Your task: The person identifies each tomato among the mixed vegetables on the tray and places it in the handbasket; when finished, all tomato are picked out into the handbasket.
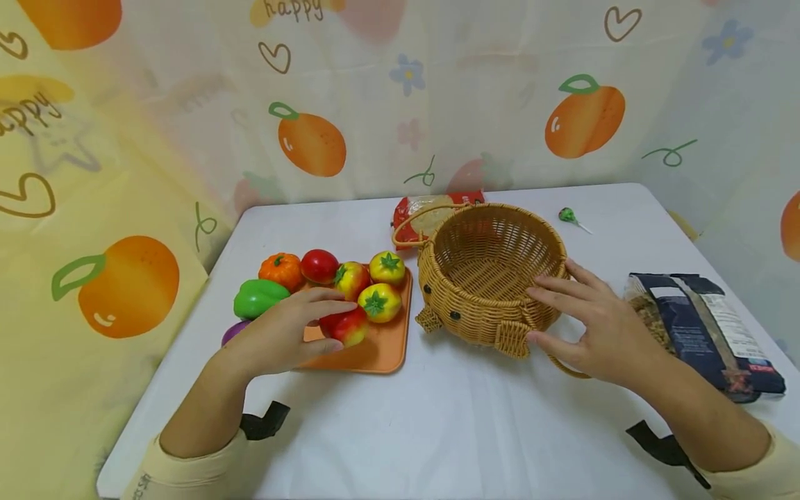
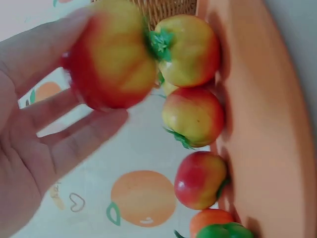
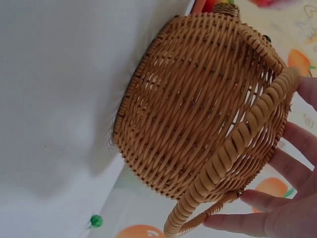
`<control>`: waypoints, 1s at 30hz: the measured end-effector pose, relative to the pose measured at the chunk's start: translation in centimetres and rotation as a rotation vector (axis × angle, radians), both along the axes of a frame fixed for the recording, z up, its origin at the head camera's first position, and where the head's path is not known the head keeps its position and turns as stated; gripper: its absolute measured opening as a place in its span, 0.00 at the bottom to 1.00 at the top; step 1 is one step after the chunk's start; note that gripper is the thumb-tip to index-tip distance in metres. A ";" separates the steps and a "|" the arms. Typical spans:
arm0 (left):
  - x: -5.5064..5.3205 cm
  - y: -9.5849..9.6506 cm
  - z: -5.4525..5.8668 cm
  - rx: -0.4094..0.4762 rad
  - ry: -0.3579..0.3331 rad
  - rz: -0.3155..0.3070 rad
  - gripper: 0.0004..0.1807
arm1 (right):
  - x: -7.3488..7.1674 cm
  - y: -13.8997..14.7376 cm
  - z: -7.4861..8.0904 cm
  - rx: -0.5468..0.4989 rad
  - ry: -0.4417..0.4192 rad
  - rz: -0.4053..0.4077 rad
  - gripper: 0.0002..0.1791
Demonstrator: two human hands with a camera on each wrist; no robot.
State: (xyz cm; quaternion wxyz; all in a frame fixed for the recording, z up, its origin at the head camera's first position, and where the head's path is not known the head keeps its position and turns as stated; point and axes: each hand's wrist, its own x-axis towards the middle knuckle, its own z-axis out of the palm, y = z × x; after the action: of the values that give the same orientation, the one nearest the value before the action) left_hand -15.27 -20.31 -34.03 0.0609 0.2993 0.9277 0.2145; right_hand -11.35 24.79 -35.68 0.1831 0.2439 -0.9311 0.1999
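Note:
My left hand [image 1: 290, 330] is at the orange tray [image 1: 390, 354], its thumb and fingers round a red-and-yellow toy fruit [image 1: 346, 328]. In the left wrist view that fruit [image 2: 111, 59] is blurred and close to the camera. More toy produce sits on the tray: yellow fruits [image 1: 380, 303] with green leafy tops, a red one [image 1: 319, 266], an orange pumpkin [image 1: 282, 270] and a green pepper [image 1: 259, 298]. My right hand [image 1: 603, 323] touches the near right rim of a wicker basket [image 1: 469, 323], fingers spread and fairly straight. In the right wrist view its fingertips meet the rim near the handle [image 3: 237, 144].
Behind the basket lies a red packet [image 1: 406, 215]. A green lollipop [image 1: 567, 215] is at the back right. Beyond my right hand lies a dark food bag [image 1: 706, 333]. A purple toy [image 1: 234, 333] pokes out left of my left wrist.

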 end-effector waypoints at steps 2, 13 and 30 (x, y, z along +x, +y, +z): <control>-0.2 0.3 0.4 0.035 0.040 0.010 0.32 | 0.1 -0.1 0.1 0.005 -0.001 0.001 0.33; -2.5 4.3 2.1 0.227 0.298 -0.008 0.33 | 0.8 -1.3 0.7 0.033 -0.063 -0.039 0.30; -6.4 13.7 4.1 0.239 0.351 -0.135 0.31 | 0.7 -1.6 -0.1 -0.027 -0.002 -0.013 0.30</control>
State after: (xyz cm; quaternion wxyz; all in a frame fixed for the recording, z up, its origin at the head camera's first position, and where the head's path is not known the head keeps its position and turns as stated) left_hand -21.72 -6.65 -29.95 -0.1232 0.3983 0.8700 0.2631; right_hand -10.60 23.22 -35.75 0.1867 0.2353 -0.9301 0.2115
